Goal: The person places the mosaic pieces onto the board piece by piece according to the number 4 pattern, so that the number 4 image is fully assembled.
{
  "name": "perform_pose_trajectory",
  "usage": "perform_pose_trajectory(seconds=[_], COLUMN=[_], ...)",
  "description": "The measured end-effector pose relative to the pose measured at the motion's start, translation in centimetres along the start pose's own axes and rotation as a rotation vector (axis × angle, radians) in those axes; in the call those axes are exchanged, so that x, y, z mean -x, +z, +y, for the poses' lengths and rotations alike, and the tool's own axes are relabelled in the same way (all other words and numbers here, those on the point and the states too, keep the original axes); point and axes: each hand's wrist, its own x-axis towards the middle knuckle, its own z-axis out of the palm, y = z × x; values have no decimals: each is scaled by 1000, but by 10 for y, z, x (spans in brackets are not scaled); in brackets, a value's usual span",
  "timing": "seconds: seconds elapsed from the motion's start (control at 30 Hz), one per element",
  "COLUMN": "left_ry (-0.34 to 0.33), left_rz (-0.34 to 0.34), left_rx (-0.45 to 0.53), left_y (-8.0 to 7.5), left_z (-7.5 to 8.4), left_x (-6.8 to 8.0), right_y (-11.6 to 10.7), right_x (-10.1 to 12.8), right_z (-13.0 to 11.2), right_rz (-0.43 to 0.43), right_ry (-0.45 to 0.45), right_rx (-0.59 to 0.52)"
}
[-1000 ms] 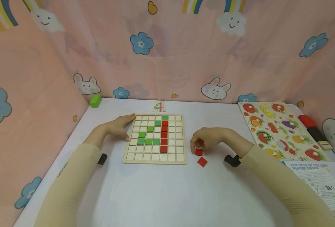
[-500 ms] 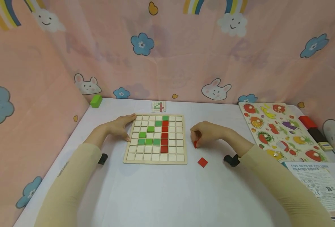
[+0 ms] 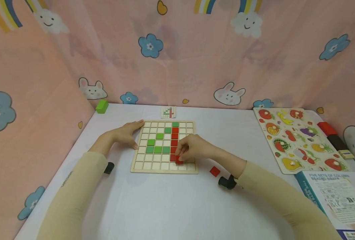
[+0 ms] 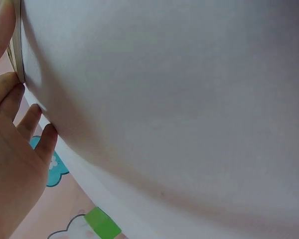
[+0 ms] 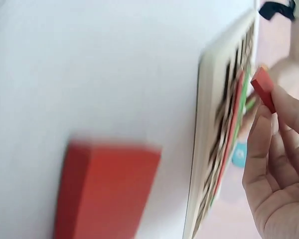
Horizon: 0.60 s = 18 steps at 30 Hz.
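A wooden grid board lies on the white table, holding several green tiles and a column of red tiles. My right hand pinches a red square tile between thumb and fingers over the board's lower part, near the foot of the red column. The right wrist view shows this pinched tile tilted above the board. Another red tile rests on the table right of the board. My left hand touches the board's left edge, fingers at the upper corner and thumb lower down.
Behind the board lies a small pattern card. A green block stands at the back left. To the right are a fruit puzzle board, red and black blocks, and a printed box.
My right hand has picked up one of the two loose red tiles and carried it left over the board. The left hand stays at the board's edge.
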Motion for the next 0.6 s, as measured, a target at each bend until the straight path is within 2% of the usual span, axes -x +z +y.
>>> perform_pose_trajectory(seconds=[0.23, 0.43, 0.6], left_ry=[-10, -3, -4], left_rz=[-3, 0, 3], left_rx=[3, 3, 11], left_y=[1, 0, 0], left_z=[1, 3, 3], left_x=[1, 2, 2], right_y=[22, 27, 27], right_x=[-7, -6, -6], right_z=[-9, -17, -15], right_rz=[7, 30, 30], right_ry=[-44, -77, -96], right_rx=[66, 143, 201])
